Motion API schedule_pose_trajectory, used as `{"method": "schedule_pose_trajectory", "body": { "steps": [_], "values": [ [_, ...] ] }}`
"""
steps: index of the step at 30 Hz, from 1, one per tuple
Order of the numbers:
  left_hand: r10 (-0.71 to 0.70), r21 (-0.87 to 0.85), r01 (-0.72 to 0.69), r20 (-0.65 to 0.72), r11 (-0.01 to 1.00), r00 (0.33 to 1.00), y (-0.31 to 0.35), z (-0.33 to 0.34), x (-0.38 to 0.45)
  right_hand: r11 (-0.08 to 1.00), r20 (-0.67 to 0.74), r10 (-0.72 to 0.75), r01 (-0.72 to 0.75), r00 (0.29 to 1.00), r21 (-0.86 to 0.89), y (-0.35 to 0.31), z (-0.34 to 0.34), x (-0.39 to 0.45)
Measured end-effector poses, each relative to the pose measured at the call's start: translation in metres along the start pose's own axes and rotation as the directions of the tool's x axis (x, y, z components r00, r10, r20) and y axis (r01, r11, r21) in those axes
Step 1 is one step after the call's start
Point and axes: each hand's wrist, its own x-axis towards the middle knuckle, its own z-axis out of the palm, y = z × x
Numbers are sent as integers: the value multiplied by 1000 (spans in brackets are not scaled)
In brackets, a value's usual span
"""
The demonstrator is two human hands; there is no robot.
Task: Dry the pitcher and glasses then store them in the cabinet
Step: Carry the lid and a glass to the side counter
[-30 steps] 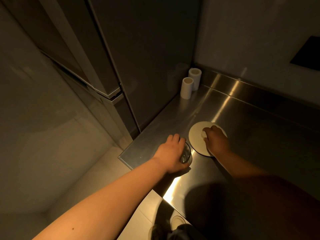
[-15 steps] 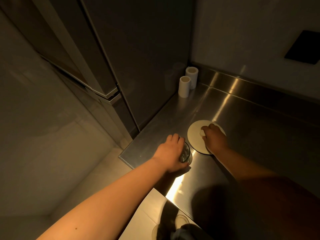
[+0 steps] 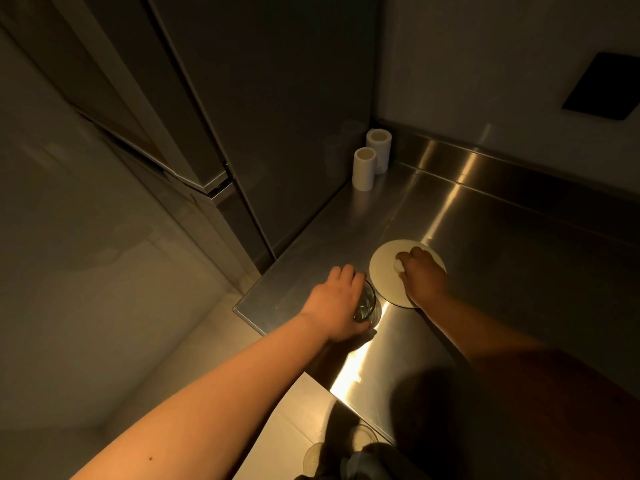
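My left hand (image 3: 337,306) is wrapped over a glass (image 3: 366,304) from above, the fingers curled around its rim and side and closed on it, while the glass stands on the table (image 3: 485,237) very near the corner edge. My right hand (image 3: 420,277) lies on a round pale lid or plate (image 3: 384,271), and its fingers are pinched on a small white knob (image 3: 399,266) at the middle; I cannot tell how firmly. The risk I judge first is the glass: it is smooth and clear, maybe wet, and the table is polished steel, so it could slip from my grip or slide off the near edge onto the tiled floor (image 3: 277,427) and break. The light is low and the steel gives strong reflections, so I may misjudge the edge. The pale disc is flat and thin and matte; if I lift it only by the knob it could tilt and knock the glass just beside it. Farther away, in the back corner, 2 white cylinders (image 3: 372,161) stand upright, touching or nearly so, beside a tall dark cabinet panel (image 3: 277,116) with a smooth flat face. I see no pitcher and no cloth here.
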Motion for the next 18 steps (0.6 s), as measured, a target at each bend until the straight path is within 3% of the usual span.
{"method": "schedule_pose_trajectory", "body": {
  "steps": [9, 14, 18],
  "values": [
    [-20, 66, 21, -22, 998, 1000, 0, 7, -5, 997, -2, -38, 38, 999, -69, 1, 5, -3],
    [49, 121, -37, -95, 992, 994, 9, 1, -14, 996, -122, 25, -15, 992, 82, 11, -6, -32],
    [200, 195, -170, -143, 966, 969, 33, 0, -26, 977, -193, 99, -58, 976, 207, 27, -20, -89]
  ]
}}
